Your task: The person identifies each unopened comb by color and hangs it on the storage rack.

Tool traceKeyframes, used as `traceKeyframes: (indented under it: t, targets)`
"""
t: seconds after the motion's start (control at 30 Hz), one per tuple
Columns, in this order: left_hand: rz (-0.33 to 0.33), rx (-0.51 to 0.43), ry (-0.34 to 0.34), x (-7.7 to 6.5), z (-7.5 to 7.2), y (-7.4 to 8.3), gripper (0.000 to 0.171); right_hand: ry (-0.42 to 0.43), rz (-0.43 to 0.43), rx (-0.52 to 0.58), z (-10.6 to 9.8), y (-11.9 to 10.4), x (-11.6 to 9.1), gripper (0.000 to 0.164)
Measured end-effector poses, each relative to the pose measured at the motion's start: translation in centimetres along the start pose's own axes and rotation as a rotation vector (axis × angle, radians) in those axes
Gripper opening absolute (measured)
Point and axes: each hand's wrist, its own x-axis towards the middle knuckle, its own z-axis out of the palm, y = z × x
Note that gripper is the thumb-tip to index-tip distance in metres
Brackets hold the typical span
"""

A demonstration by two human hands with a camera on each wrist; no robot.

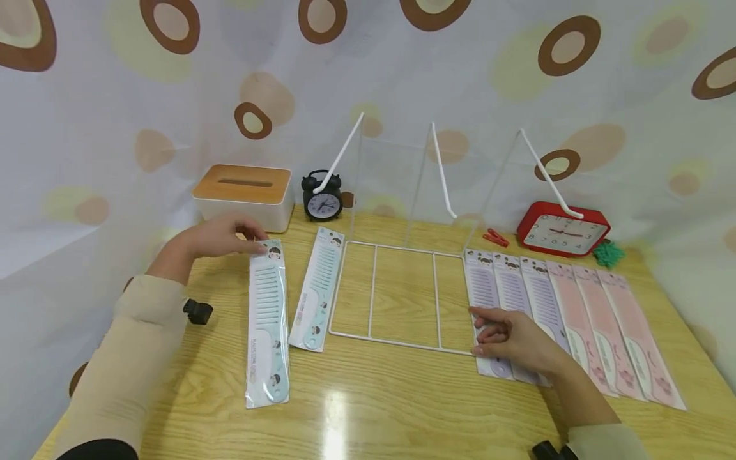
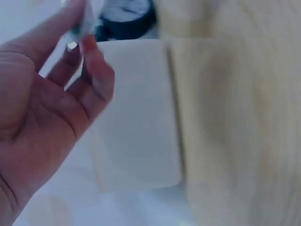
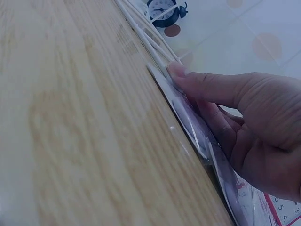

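At the left, my left hand [image 1: 227,239] pinches the top end of a packaged light-blue comb [image 1: 267,326]. In the left wrist view, only a blurred end of that pack shows between thumb and fingers. A second packaged blue comb [image 1: 317,291] lies beside the white wire rack [image 1: 402,345]. My right hand [image 1: 514,338] rests over the packaged purple combs [image 1: 483,287], its thumb and index fingertips apart at the rack's right front corner. The right wrist view has the thumb [image 3: 178,70] against the rack's wire; the other fingers are partly hidden.
Several packaged pink combs [image 1: 632,332] lie at the right. A red clock [image 1: 563,229], a green object [image 1: 608,254] and red clips [image 1: 496,237] sit behind. A tissue box [image 1: 244,198] and black alarm clock [image 1: 323,199] stand back left. Three white prongs [image 1: 443,172] rise from the rack.
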Motion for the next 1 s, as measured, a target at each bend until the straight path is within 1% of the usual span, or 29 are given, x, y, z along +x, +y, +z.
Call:
traceKeyframes:
  t: [0.07,0.1,0.13,0.17,0.2,0.23,0.33,0.37,0.4,0.43,0.47,0.5,0.57,0.63,0.7,0.77,0.83,0.9,1.0]
  targets:
    - [0.034,-0.097,0.012,-1.6,-1.0,1.3,0.020,-0.010,-0.019,-0.022,0.0,-0.1,0.1,0.079]
    - [0.062,-0.145,0.018,-2.3,-1.4,2.0,0.018,-0.013,-0.028,-0.029,-0.1,-0.2,0.1,0.079]
    - [0.104,-0.196,0.023,-2.9,-1.7,2.8,0.015,-0.016,-0.040,-0.039,-0.1,-0.2,0.1,0.078]
    - [0.172,-0.250,0.025,-3.4,-1.9,3.6,0.010,-0.017,-0.043,-0.047,-0.2,-0.2,0.2,0.078]
    - [0.258,-0.310,0.025,-3.9,-2.0,4.4,0.007,-0.021,-0.049,-0.053,-0.2,-0.3,0.2,0.077]
    - [0.353,-0.370,0.028,-4.2,-2.0,5.3,0.009,-0.023,-0.049,-0.054,-0.3,-0.3,0.2,0.077]
    - [0.666,-0.528,0.031,-4.7,-1.7,8.1,0.023,-0.029,-0.047,-0.055,-0.5,-0.4,0.2,0.078]
    - [0.749,-0.560,0.049,-4.7,-1.5,9.1,0.025,-0.031,-0.043,-0.054,-0.5,-0.4,0.1,0.078]
    - [0.820,-0.580,0.076,-4.8,-1.3,10.1,0.025,-0.033,-0.040,-0.054,-0.5,-0.4,0.1,0.078]
    - [0.862,-0.584,0.123,-4.8,-1.1,11.2,0.022,-0.035,-0.036,-0.050,-0.6,-0.4,0.1,0.078]
    - [0.888,-0.587,0.174,-4.8,-1.0,12.2,0.018,-0.036,-0.033,-0.048,-0.6,-0.4,0.1,0.078]
    - [0.894,-0.584,0.235,-4.8,-0.8,13.1,0.012,-0.038,-0.031,-0.046,-0.6,-0.4,0.1,0.078]
    - [0.876,-0.590,0.349,-4.8,-0.4,14.8,0.001,-0.043,-0.026,-0.039,-0.5,-0.4,0.1,0.078]
    - [0.851,-0.611,0.438,-4.5,-0.2,16.2,0.009,-0.046,-0.022,-0.032,-0.5,-0.4,0.2,0.079]
    - [0.832,-0.624,0.501,-4.1,0.0,17.1,0.009,-0.046,-0.020,-0.030,-0.5,-0.4,0.3,0.079]
    - [0.803,-0.621,0.537,-3.7,0.1,17.7,0.002,-0.042,-0.017,-0.034,-0.5,-0.4,0.2,0.078]
    - [0.768,-0.609,0.552,-3.3,0.1,18.0,0.007,-0.040,-0.015,-0.040,-0.6,-0.4,0.2,0.078]
    - [0.743,-0.603,0.544,-3.1,0.2,18.1,0.007,-0.040,-0.015,-0.046,-0.6,-0.4,0.2,0.077]
    - [0.740,-0.625,0.518,-2.7,0.2,18.0,0.006,-0.038,-0.018,-0.043,-0.5,-0.3,0.2,0.077]
